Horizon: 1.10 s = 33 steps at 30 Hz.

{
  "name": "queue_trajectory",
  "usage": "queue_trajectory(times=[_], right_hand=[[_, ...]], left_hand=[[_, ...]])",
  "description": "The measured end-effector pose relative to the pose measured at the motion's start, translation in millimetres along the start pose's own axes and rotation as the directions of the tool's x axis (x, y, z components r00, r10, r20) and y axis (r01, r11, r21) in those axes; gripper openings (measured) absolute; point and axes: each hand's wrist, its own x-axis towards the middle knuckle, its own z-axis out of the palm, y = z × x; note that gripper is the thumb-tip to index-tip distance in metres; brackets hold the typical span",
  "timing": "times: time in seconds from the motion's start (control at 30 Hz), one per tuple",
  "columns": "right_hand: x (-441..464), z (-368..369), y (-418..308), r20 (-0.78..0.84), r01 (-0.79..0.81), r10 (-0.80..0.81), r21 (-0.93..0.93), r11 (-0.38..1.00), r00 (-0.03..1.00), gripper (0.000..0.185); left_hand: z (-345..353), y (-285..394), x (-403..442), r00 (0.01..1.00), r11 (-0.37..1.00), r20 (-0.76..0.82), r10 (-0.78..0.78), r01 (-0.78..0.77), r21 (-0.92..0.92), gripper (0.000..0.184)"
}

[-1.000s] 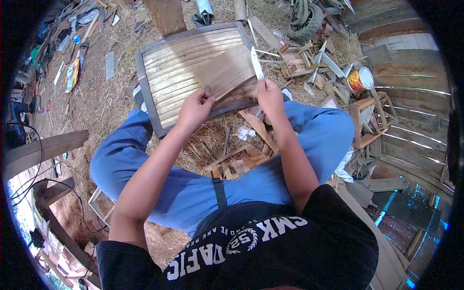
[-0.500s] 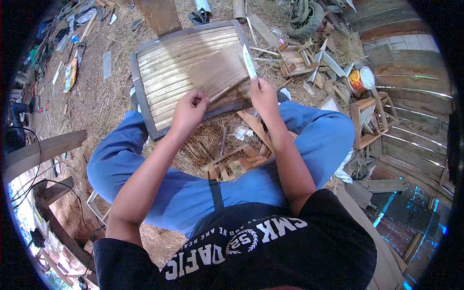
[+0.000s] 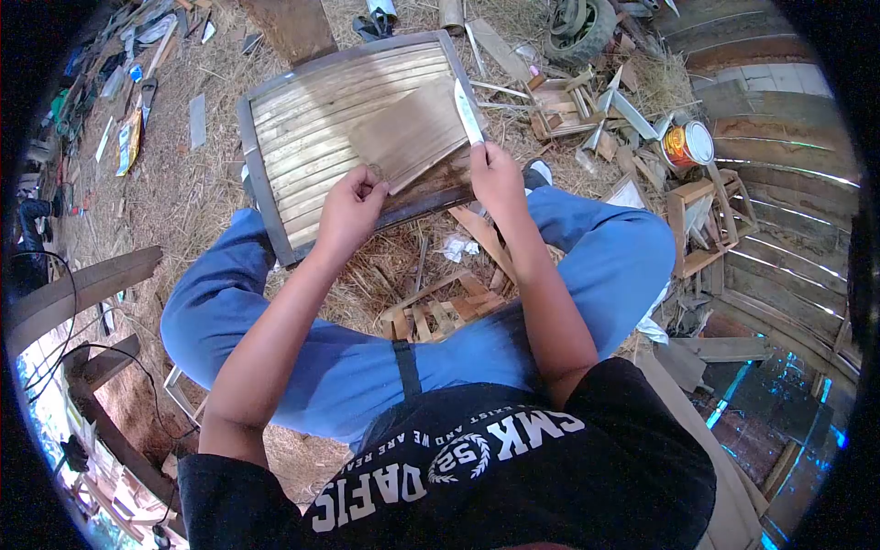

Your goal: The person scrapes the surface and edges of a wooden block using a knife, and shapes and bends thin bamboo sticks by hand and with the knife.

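A knife (image 3: 467,112) with a pale blade is in my right hand (image 3: 498,181), its tip pointing away from me. The blade stands beside the right end of a flat brown board (image 3: 408,128). That board lies at a slant on a slatted wooden panel (image 3: 298,151) with a dark frame, between my legs. At the board's near left corner, my left hand (image 3: 351,213) is closed in a pinch. Something small and thin shows at its fingertips, too fine to name.
Straw and wood scraps cover the ground. On the right are a small wooden crate (image 3: 706,225), a paint can (image 3: 687,145) and broken wooden frames (image 3: 559,105). A tyre (image 3: 582,37) lies at the back, and a handsaw (image 3: 147,96) lies far left. Beneath my hands are wood offcuts (image 3: 440,312).
The view has shifted slightly, with the panel, board and both hands appearing a little up and left. Both hands keep nearly the same pose, and the knife stays in my right hand.
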Motion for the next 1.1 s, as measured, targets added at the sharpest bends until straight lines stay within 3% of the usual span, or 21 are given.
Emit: queue_trajectory(times=[0.1, 0.2, 0.27, 0.3, 0.37, 0.47, 0.5, 0.57, 0.63, 0.8, 0.83, 0.87, 0.93, 1.1], right_hand=[[-2.9, -0.2, -8.9, 0.065, -0.139, 0.134, 0.084, 0.987, 0.989, 0.035], [0.6, 13.4, 14.3, 0.028, -0.008, 0.009, -0.039, 0.999, 1.0, 0.036], [5.5, 26.9, 35.2, -0.073, 0.254, -0.271, -0.19, 0.948, 0.96, 0.038], [5.1, 23.8, 31.2, -0.073, 0.254, -0.271, -0.188, 0.949, 0.96, 0.038], [0.9, 9.8, 13.5, 0.009, 0.051, -0.05, -0.095, 0.994, 0.999, 0.037], [-6.7, 6.0, -3.7, -0.002, -0.101, 0.101, 0.011, 0.995, 0.995, 0.036], [-8.8, 12.1, 2.6, -0.001, -0.097, 0.097, 0.008, 0.995, 0.995, 0.036], [-11.0, 29.8, 21.2, -0.004, 0.17, -0.174, -0.185, 0.968, 0.985, 0.037], [-9.9, 27.1, 19.5, 0.023, 0.144, -0.143, -0.172, 0.974, 0.99, 0.038], [-3.5, 18.6, 13.8, -0.017, -0.034, 0.033, -0.097, 0.995, 0.999, 0.038], [-12.0, 24.6, 13.8, 0.023, 0.065, -0.064, -0.078, 0.995, 0.998, 0.036], [-23.8, 34.9, 13.6, -0.014, 0.173, -0.179, -0.194, 0.966, 0.984, 0.033], [-35.5, 44.9, 8.0, 0.124, 0.177, -0.157, -0.176, 0.968, 0.98, 0.032], [-10.2, 26.7, 15.2, 0.02, 0.066, -0.064, -0.187, 0.98, 0.998, 0.033]], left_hand=[[0.5, 0.1, -0.2, 1.0, 1.0, -0.009, 0.015, -0.015, 0.0, 0.02], [0.7, -3.8, 0.6, 1.0, 1.0, -0.01, 0.017, -0.017, 0.017, 0.02], [0.1, -1.1, 1.2, 1.0, 1.0, -0.008, 0.011, -0.011, 0.028, 0.02], [-0.9, 4.5, -0.1, 1.0, 0.999, -0.012, -0.008, 0.008, 0.049, 0.02], [-1.5, 6.3, -1.0, 0.999, 0.997, -0.015, -0.028, 0.029, 0.071, 0.02], [-0.5, 0.5, 1.5, 0.999, 0.997, -0.02, -0.03, 0.031, 0.073, 0.02], [-0.1, -3.1, 2.7, 0.999, 0.997, -0.017, -0.03, 0.031, 0.065, 0.02], [0.1, -7.6, 5.5, 0.999, 0.998, -0.022, -0.028, 0.03, 0.059, 0.02], [-1.4, -6.6, 5.9, 0.998, 0.998, 0.025, -0.062, 0.062, -0.004, 0.02], [-2.1, -1.8, 4.3, 0.999, 0.996, 0.011, -0.05, 0.049, 0.068, 0.02], [-1.2, -3.4, 6.0, 0.999, 0.995, 0.009, -0.053, 0.052, 0.082, 0.02], [0.1, -4.9, 6.2, 0.999, 0.996, 0.005, -0.051, 0.05, 0.08, 0.02], [0.3, -5.3, 6.1, 0.995, 0.995, 0.024, -0.1, 0.1, -0.003, 0.02], [-0.3, -6.1, 5.2, 0.997, 0.996, 0.021, -0.08, 0.079, 0.036, 0.02]])
